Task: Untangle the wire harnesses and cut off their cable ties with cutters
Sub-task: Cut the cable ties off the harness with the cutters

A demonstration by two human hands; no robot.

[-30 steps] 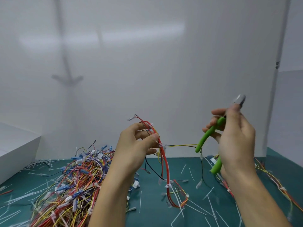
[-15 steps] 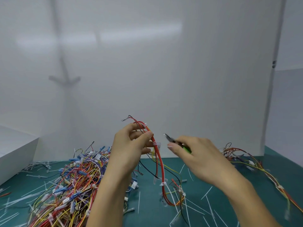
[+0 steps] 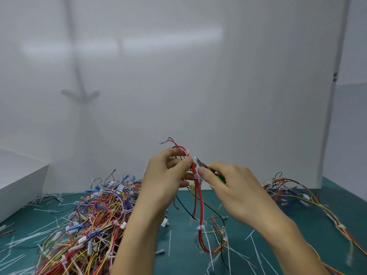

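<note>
cutters (image 3: 205, 167): bare grey metal tips, green plastic-looking handle
wire harness (image 3: 200, 197): smooth, glossy plastic insulation
cable ties (image 3: 196, 177): white, smooth plastic
counter (image 3: 297, 235): matt teal surface
back panel (image 3: 198, 76): smooth white, faint sheen

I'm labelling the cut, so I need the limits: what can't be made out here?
Head view only.
Cutters: handles hidden by the right hand.
Blades open or closed: too small.
Left hand: palm side, gripping the red harness, faces away.
Wire pile: cut off by the bottom edge.
</note>
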